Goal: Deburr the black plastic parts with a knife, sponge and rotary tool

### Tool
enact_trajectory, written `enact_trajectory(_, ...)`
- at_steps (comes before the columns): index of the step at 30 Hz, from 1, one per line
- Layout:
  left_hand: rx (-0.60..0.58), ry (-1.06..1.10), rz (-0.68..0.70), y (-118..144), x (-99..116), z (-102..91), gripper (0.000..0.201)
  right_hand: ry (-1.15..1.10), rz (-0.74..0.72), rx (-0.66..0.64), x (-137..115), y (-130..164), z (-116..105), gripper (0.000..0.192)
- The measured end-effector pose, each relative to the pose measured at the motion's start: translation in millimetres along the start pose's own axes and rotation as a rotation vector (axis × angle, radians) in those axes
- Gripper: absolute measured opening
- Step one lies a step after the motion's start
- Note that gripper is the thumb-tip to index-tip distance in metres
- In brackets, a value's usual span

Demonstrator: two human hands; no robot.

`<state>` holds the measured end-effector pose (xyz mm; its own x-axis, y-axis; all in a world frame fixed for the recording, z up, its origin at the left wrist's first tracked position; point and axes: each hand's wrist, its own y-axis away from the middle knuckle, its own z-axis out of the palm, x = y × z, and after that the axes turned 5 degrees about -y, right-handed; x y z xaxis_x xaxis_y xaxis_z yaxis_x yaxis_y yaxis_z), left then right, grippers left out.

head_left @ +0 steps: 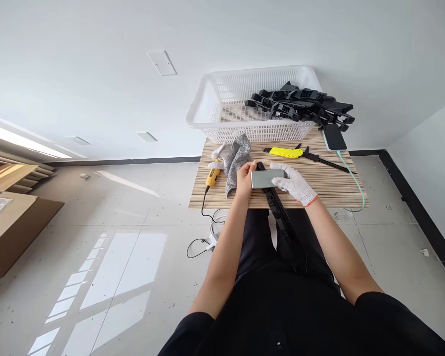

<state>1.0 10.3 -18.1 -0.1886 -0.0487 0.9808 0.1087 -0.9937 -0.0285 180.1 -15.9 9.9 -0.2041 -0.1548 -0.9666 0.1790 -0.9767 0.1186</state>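
My bare left hand (245, 179) is closed at the upper end of a long black plastic strip (280, 210), its fingers partly hidden behind a flat grey-green slab. The strip slants from the table edge down over my lap. In a white knit glove, my right hand (292, 184) grips the right end of the slab (264, 179), which is rectangular and phone-like with rounded corners. The slab lies across the strip, and its left edge meets my left hand. A yellow-handled cutter (286, 153) and a thin black plastic piece (328, 161) lie beyond my right hand.
A white plastic basket (254, 132) at the back holds several black plastic parts (300, 104). Left of my hands are a grey cloth (238, 158), a white glove (222, 152) and a corded yellow tool (212, 175). A phone (334, 137) with a cable lies at right.
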Motion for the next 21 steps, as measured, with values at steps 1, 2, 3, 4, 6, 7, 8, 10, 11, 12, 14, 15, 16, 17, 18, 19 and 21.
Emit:
enact_trajectory(1, -0.006, 0.004, -0.003, -0.3, -0.9, -0.1, 0.044, -0.007, -0.022, 0.047, 0.4, -0.4, 0.7, 0.06)
enact_trajectory(2, -0.011, 0.01, -0.009, -0.6, -1.7, -0.2, 0.043, -0.027, -0.058, 0.119, 1.1, -0.9, 1.4, 0.063)
enact_trajectory(3, -0.014, 0.016, -0.01, -0.7, -2.3, -0.2, 0.042, -0.045, -0.086, 0.178, 1.8, -1.4, 2.0, 0.066)
enact_trajectory(4, -0.017, 0.022, -0.007, -0.8, -2.5, -0.1, 0.042, -0.052, -0.094, 0.194, 2.6, -1.8, 2.5, 0.068)
enact_trajectory(6, -0.018, 0.031, 0.01, -0.6, -2.4, 0.2, 0.043, -0.033, -0.059, 0.113, 3.6, -2.1, 2.8, 0.071)
enact_trajectory(7, -0.014, 0.034, 0.016, -0.5, -2.1, 0.3, 0.044, -0.024, -0.037, 0.068, 3.7, -2.0, 2.7, 0.073)
enact_trajectory(8, -0.015, 0.032, 0.015, -0.3, -1.7, 0.3, 0.045, -0.025, -0.029, 0.06, 3.6, -1.8, 2.6, 0.075)
enact_trajectory(10, -0.019, 0.023, -0.011, 0.2, -0.8, 0.3, 0.047, -0.042, -0.042, 0.128, 3.0, -1.2, 2.5, 0.079)
enact_trajectory(11, -0.02, 0.019, -0.019, 0.4, -0.4, 0.3, 0.048, -0.047, -0.048, 0.158, 2.5, -0.9, 2.6, 0.08)
enact_trajectory(12, -0.019, 0.018, -0.023, 0.7, 0.1, 0.2, 0.049, -0.04, -0.041, 0.157, 2.2, -0.6, 2.9, 0.08)
enact_trajectory(14, -0.014, 0.018, -0.017, 1.2, 0.9, 0.2, 0.05, -0.007, 0.0, 0.084, 1.8, 0.0, 3.6, 0.079)
enact_trajectory(15, -0.012, 0.016, -0.011, 1.4, 1.3, 0.2, 0.05, 0.003, 0.015, 0.054, 1.9, 0.2, 3.8, 0.077)
enact_trajectory(16, -0.014, 0.013, -0.009, 1.5, 1.5, 0.3, 0.05, 0.002, 0.015, 0.06, 2.2, 0.4, 3.9, 0.074)
enact_trajectory(17, -0.014, 0.01, -0.01, 1.4, 1.5, 0.3, 0.05, -0.002, 0.001, 0.093, 2.6, 0.6, 3.7, 0.072)
enact_trajectory(18, -0.014, 0.009, -0.014, 1.3, 1.2, 0.3, 0.05, 0.001, -0.021, 0.131, 3.1, 0.7, 3.2, 0.069)
enact_trajectory(19, -0.015, 0.008, -0.017, 1.1, 0.7, 0.3, 0.049, 0.019, -0.04, 0.153, 3.7, 0.8, 2.4, 0.067)
enact_trajectory(21, -0.019, 0.008, -0.022, 0.3, -0.9, 0.2, 0.047, 0.101, -0.029, 0.102, 5.0, 0.6, 0.2, 0.065)
